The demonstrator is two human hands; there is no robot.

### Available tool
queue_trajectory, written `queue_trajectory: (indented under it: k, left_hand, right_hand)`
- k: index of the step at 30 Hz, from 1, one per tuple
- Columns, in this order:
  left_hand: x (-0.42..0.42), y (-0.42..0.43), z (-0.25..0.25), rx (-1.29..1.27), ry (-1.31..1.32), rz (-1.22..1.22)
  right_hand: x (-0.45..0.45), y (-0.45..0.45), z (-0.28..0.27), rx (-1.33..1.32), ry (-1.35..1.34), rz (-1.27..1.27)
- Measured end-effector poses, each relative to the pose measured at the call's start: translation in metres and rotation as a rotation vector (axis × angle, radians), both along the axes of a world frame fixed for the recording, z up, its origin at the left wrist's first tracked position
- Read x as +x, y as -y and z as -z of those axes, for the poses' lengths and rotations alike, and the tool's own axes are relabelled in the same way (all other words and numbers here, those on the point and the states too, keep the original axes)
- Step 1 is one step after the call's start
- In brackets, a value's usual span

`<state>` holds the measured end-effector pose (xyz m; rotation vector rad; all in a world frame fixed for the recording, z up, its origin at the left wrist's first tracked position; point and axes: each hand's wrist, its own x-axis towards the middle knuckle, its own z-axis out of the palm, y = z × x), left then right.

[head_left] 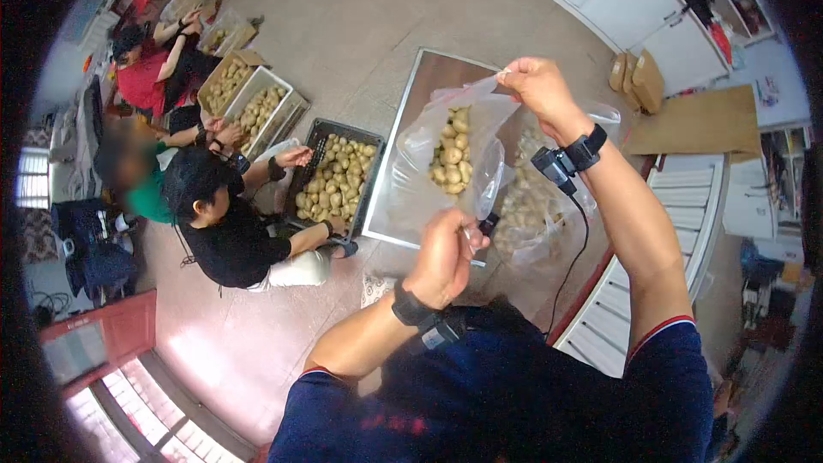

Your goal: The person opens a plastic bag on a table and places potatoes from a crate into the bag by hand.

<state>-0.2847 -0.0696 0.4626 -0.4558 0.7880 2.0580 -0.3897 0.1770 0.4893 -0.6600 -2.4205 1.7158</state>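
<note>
A clear plastic bag with potatoes in it lies on the table, its mouth toward me. My right hand is closed in a pinch on the bag's upper edge and lifts it. My left hand is closed at the bag's near edge, fingers curled on the plastic. A small dark object shows beside the left fingertips; I cannot make out what it is. More filled clear bags lie on the right, partly behind my right forearm.
The metal-edged table stands before me. Left of it is a black crate of potatoes, with a person in black reaching over it. Two more people sit farther left by a white crate. A white slatted rack stands right.
</note>
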Motion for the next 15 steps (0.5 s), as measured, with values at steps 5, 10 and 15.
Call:
queue_trajectory:
  k: [5, 10, 15]
  left_hand:
    - [0.003, 0.021, 0.008, -0.076, 0.08, 0.028]
    - [0.01, 0.039, -0.001, -0.122, 0.098, -0.005]
    - [0.013, 0.054, -0.016, -0.243, 0.166, -0.042]
  right_hand:
    - [-0.027, 0.005, 0.029, -0.053, 0.066, -0.047]
    - [-0.026, 0.014, 0.045, -0.087, 0.082, -0.046]
    - [-0.02, 0.04, 0.041, -0.036, 0.083, -0.142]
